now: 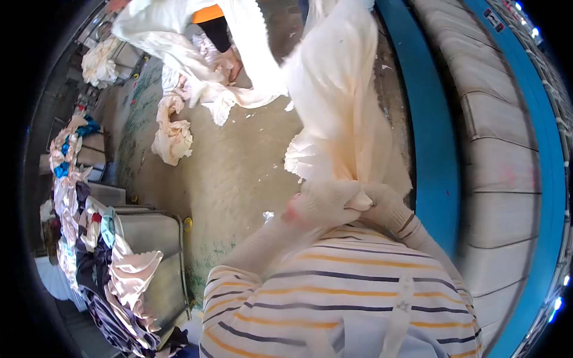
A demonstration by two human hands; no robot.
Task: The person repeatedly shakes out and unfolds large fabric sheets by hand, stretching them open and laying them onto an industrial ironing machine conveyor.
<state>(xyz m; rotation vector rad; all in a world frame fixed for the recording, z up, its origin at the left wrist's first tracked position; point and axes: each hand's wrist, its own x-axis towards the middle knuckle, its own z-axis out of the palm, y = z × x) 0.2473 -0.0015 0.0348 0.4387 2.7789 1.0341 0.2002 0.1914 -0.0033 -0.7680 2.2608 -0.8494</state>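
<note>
A long length of cream cloth [340, 89] stretches away from my chest toward the top of the view, gathered into folds near my hands. My left hand [328, 201], in a pale knitted glove, is closed on its gathered near end. Close beside it, my right hand [387, 206], gloved too, is closed on the same bunched end, and the fingers of both hands almost meet. Part of the grip is hidden by the gloves. The cloth's left edge looks scalloped or frayed.
Ahead to the left, a person with an orange garment [207, 13] is partly behind another white cloth [256, 53]. A crumpled cloth [171, 134] lies on the floor. Metal carts [152, 238] heaped with fabric line the left. A blue-edged conveyor [433, 137] runs along my right.
</note>
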